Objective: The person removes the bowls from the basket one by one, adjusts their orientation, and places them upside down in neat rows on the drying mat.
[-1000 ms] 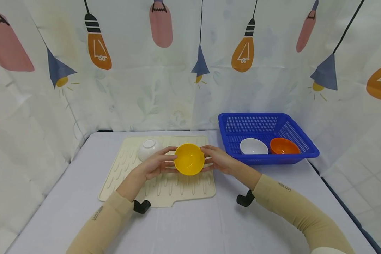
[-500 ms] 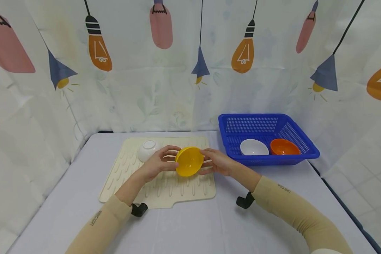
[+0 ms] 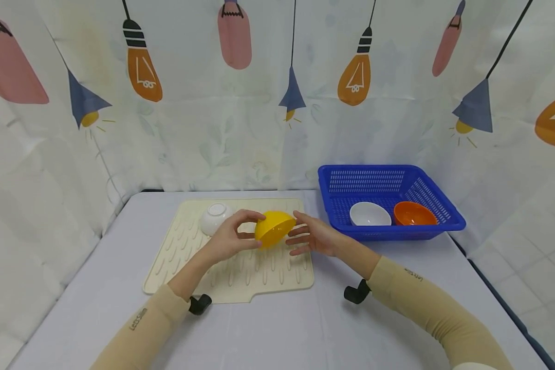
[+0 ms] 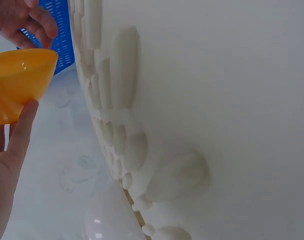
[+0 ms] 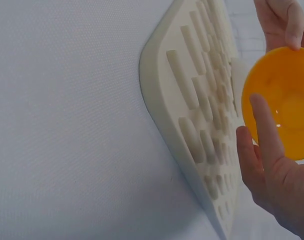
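Observation:
In the head view my left hand (image 3: 228, 237) grips a yellow bowl (image 3: 274, 228) by its left side, above a cream drying mat (image 3: 277, 280). The bowl is tilted, its mouth facing down and to the right. My right hand (image 3: 318, 236) is spread beside the bowl's right rim, fingers extended. Seen from the left wrist, the right hand (image 4: 24, 22) stands just apart from the bowl (image 4: 22, 80). On the mat's far left part, a white bowl (image 3: 214, 220) lies upside down, partly behind my left hand.
A blue perforated basket (image 3: 384, 234) stands at the back right of the white-covered table (image 3: 277, 334). Inside it are a white bowl (image 3: 370, 214) and an orange bowl (image 3: 414, 214), both upright. A patterned curtain (image 3: 259, 144) hangs behind the table.
The yellow bowl has turned from facing the head camera to mouth tilted downward, carried by the left hand. The right hand's fingers have come off its rim.

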{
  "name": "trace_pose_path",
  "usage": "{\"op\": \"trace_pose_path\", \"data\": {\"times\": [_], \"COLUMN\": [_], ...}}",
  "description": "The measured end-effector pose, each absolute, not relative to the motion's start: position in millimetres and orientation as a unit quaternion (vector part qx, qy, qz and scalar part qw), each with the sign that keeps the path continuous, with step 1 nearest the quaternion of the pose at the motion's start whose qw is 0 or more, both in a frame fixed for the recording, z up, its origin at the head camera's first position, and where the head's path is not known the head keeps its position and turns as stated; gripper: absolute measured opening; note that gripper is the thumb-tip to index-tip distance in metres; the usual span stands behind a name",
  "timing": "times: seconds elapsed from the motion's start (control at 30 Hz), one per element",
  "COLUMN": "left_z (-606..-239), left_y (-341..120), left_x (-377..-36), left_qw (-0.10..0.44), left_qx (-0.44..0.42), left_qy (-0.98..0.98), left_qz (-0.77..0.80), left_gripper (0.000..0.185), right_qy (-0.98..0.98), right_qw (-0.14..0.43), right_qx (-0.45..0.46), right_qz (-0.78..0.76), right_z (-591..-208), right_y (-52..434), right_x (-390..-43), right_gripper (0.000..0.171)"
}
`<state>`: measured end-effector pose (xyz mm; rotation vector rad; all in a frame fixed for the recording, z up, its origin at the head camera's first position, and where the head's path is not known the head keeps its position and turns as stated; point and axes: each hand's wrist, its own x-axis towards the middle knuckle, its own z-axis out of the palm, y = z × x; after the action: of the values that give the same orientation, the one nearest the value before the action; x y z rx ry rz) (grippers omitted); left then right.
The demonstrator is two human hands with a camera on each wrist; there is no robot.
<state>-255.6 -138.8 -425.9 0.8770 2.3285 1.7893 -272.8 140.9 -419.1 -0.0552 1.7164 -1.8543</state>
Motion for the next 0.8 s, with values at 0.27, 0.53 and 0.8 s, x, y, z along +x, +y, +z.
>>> {"op": "trace_pose_path", "data": {"times": [0.27, 0.53, 0.8], "left_z": [-427.7, -424.9, -419.2], "left_y": [-138.3, -137.3, -134.8], "left_x": [-250.8, -247.5, -247.7], "left_qw": [-0.042, -0.124, -0.168], "left_qx": [0.336, 0.397, 0.447], "left_qy": [0.793, 0.821, 0.819], "left_qz": [0.506, 0.391, 0.319], "left_gripper": [0.052, 0.049, 0.048], "right_qy": [0.642, 0.64, 0.638], "right_qw": [0.325, 0.34, 0.333], "right_qx": [-0.037, -0.059, -0.055], "right_qz": [-0.693, -0.687, -0.692], "right_z": [-415.8, -413.1, -410.7], "right_y": [140.9, 139.3, 135.9], "right_x": [-272.3, -272.5, -271.0], "right_gripper": [0.074, 0.069, 0.07]}}
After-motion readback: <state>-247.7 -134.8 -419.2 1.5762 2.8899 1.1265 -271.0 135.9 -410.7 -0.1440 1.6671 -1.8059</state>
